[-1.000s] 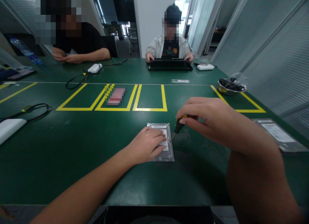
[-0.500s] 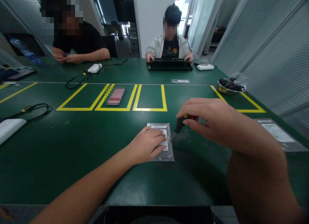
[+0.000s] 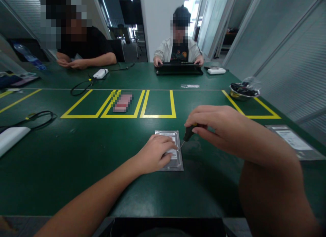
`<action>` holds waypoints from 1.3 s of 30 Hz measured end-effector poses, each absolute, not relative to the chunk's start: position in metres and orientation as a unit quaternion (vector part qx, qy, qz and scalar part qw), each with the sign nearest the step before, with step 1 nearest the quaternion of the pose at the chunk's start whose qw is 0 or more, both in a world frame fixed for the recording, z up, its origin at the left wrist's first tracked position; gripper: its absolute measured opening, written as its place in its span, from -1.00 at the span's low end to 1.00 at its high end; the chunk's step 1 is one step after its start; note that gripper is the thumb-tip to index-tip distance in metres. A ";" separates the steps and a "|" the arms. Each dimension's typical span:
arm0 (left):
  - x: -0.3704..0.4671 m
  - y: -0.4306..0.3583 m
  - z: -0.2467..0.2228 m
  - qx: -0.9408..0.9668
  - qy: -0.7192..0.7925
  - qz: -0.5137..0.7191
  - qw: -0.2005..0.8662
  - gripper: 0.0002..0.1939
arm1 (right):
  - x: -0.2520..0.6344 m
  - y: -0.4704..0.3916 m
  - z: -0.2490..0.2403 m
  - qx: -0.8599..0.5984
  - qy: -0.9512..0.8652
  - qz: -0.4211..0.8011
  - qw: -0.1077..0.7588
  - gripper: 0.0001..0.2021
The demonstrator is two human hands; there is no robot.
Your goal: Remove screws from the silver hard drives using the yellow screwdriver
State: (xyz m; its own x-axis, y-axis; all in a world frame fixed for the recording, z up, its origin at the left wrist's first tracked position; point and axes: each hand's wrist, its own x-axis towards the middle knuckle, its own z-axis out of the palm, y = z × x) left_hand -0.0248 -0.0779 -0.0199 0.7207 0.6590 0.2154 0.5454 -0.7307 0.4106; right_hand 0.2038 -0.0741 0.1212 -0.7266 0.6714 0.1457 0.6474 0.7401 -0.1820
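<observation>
A silver hard drive (image 3: 175,165) with a white label lies flat on the green table (image 3: 102,182) in front of me. Across its left part and label rests my left hand (image 3: 155,153), fingers spread and lying over it, which hides much of the drive. My right hand (image 3: 216,123) is closed around the dark handle of a screwdriver (image 3: 189,132) with a bit of yellow on it. The screwdriver is tilted, its thin shaft slanting down to the drive's right edge, close to my left fingertips. What the tip touches is too small to tell.
A second drive-like plate (image 3: 292,138) with a label lies at the right. Behind it stands a metal bowl (image 3: 244,94) of dark items. Yellow tape outlines (image 3: 158,116) mark the table. White adapters (image 3: 12,138) with black cables lie left. Two people (image 3: 179,50) sit opposite.
My right hand and the screwdriver have shifted slightly left and down. My left fingers have moved a little toward the screwdriver's tip. The hard drive stays about where it was.
</observation>
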 end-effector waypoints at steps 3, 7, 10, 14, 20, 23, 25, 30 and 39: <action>-0.021 -0.077 -0.017 0.895 0.353 0.183 0.203 -0.70 | 0.203 -0.074 0.121 -0.352 -0.929 0.056 0.099 -0.77; -0.013 -0.073 -0.010 0.876 0.380 0.168 0.247 -0.74 | 0.202 -0.075 0.121 -0.353 -0.928 0.057 0.102 -0.78; -0.007 -0.069 -0.007 0.870 0.393 0.147 0.258 -0.74 | 0.201 -0.076 0.122 -0.354 -0.927 0.065 0.107 -0.78; -0.001 -0.063 -0.007 0.871 0.403 0.121 0.253 -0.76 | 0.200 -0.078 0.122 -0.361 -0.923 0.079 0.108 -0.78; 0.005 -0.053 -0.010 0.881 0.390 0.116 0.240 -0.80 | 0.198 -0.080 0.123 -0.361 -0.923 0.081 0.110 -0.76; 0.006 -0.050 -0.011 0.884 0.384 0.119 0.237 -0.83 | 0.197 -0.081 0.125 -0.358 -0.923 0.081 0.112 -0.77; 0.006 -0.048 -0.012 0.884 0.384 0.120 0.239 -0.83 | 0.197 -0.082 0.125 -0.353 -0.925 0.081 0.112 -0.77; 0.005 -0.047 -0.014 0.884 0.386 0.117 0.238 -0.81 | 0.195 -0.084 0.125 -0.354 -0.924 0.094 0.112 -0.77; 0.004 -0.041 -0.017 0.897 0.369 0.109 0.219 -0.77 | 0.195 -0.086 0.125 -0.366 -0.919 0.100 0.111 -0.76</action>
State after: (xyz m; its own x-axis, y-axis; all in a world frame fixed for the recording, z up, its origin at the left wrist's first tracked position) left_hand 0.0039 -0.0407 -0.0174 0.7043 0.7091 0.0331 0.6141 -0.6320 0.4728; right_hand 0.1949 -0.0859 0.1248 -0.7081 0.6939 0.1310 0.6493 0.7127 -0.2654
